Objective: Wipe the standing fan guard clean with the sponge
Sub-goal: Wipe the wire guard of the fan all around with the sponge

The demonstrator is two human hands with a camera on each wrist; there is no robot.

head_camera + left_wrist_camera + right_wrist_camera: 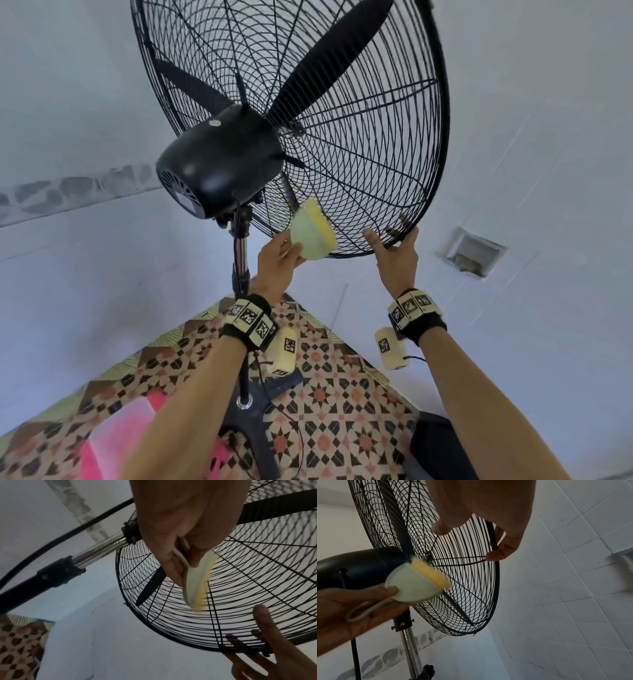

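Head view: left hand (279,263) gripping sponge (313,234), thumb and fingers clamped on the pale green backing, yellow scrubbing face turned toward the fan guard (359,144). Sponge placed at the lower rear of the guard, just beside the motor housing (219,164) and above the pole (239,246); yellow face against the wires or very nearly so, contact not fully resolvable. Right hand (397,255) set at the bottom rim of the guard, fingers hooked round the rim from behind, thumb spread on the near side. Judged purpose: steadying the head so that wiping pressure does not swing it.

Left wrist view: sponge (197,580) edge-on, yellow bristly face laid along the wire mesh, a loop handle tucked under the fingers. Yellow edge blurred, consistent with a stroke under way. Right hand (267,651) visible below, on the rim.

Right wrist view: fingertips (496,555) curled over the black outer ring, thumb held clear of the wires. Sponge (416,584) seen close to the hub, loop lying across the palm of the left hand (351,609).

Assessment: wiping in progress on the rear guard, low sector near the hub. Front half and upper sectors presumably still to cover. Risk noted: thin wires may snag the scrubbing face; blades (329,61) behind the mesh, beyond reach of the fingers.

Patterned floor (342,411) below; tiled wall (548,171) behind.
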